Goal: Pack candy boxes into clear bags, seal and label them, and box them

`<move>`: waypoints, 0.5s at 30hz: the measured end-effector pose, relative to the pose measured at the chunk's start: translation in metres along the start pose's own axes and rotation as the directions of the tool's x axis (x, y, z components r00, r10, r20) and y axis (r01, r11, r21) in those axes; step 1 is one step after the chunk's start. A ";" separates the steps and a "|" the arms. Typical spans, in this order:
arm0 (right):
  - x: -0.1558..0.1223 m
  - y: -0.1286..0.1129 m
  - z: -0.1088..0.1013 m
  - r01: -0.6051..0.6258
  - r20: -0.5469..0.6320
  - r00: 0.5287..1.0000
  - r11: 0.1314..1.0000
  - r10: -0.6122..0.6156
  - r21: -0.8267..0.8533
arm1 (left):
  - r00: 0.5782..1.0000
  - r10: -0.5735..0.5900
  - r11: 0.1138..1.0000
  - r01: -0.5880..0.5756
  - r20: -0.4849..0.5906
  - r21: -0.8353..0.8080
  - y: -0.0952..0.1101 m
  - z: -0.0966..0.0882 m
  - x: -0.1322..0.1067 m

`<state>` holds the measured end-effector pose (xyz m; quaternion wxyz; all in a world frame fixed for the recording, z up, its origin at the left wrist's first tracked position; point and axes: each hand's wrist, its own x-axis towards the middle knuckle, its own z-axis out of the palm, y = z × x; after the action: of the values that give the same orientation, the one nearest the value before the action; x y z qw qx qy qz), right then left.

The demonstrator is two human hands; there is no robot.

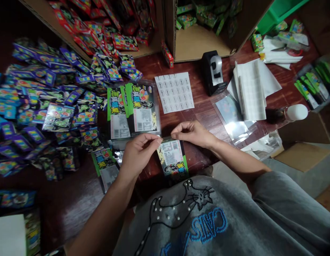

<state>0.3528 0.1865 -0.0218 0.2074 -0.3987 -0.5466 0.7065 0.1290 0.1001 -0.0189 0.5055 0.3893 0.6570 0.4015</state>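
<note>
A black and green printed candy pouch [171,156], with a white label panel, hangs close to my body with its print upside down. My left hand [136,153] pinches the left end of its far edge between thumb and fingers. At the right end of the same edge, my right hand [195,134] has a matching pinch. The strip between my fingertips looks narrow and shiny; I cannot make out whether it is folded. Just beyond my left hand lie more printed pouches [143,103] in clear plastic, beside a sheet of round stickers [175,92].
Many purple candy packs [34,89] are heaped at left. Cardboard boxes at the back hold red packs [124,42] and green packs [186,20]. A black tape dispenser [214,73], folded paper [250,90] and a white-capped bottle [296,112] stand to the right.
</note>
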 end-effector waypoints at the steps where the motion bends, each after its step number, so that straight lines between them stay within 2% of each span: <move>1: 0.002 0.000 -0.002 -0.017 0.003 1.000 1.000 0.017 0.006 | 1.000 -0.002 1.000 0.002 0.009 0.006 0.000 -0.001 0.002; 3: 0.003 0.002 -0.006 -0.019 0.018 1.000 1.000 0.019 0.012 | 0.999 0.013 0.999 -0.014 0.030 0.031 -0.001 -0.003 0.005; 5: 0.000 0.005 -0.012 0.031 0.058 0.998 1.000 -0.030 0.000 | 0.996 0.049 0.996 -0.054 0.072 0.067 -0.004 -0.005 0.005; 7: -0.004 0.007 -0.019 0.125 0.132 0.984 0.992 -0.119 -0.036 | 0.989 0.087 0.992 -0.097 0.123 0.079 -0.007 -0.007 0.004; 10: -0.002 0.003 -0.034 0.313 0.297 0.920 0.935 -0.255 -0.166 | 0.974 0.144 0.982 -0.163 0.177 0.096 -0.010 -0.008 0.007; 12: 0.016 -0.008 -0.049 0.447 0.345 0.877 0.832 -0.335 -0.329 | 0.955 0.193 0.957 -0.234 0.226 0.174 -0.008 -0.008 0.012; 14: 0.052 -0.024 -0.069 0.523 0.305 0.852 0.653 -0.426 -0.547 | 0.919 0.240 0.903 -0.330 0.314 0.275 -0.003 -0.008 0.021; 15: 0.076 -0.033 -0.080 0.513 0.268 0.843 0.550 -0.466 -0.659 | 0.895 0.257 0.867 -0.380 0.365 0.321 0.001 -0.007 0.027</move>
<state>0.3663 0.3010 -0.0230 0.2093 -0.2566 -0.8696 0.3662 0.1169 0.1242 -0.0259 0.4417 0.6431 0.5606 0.2776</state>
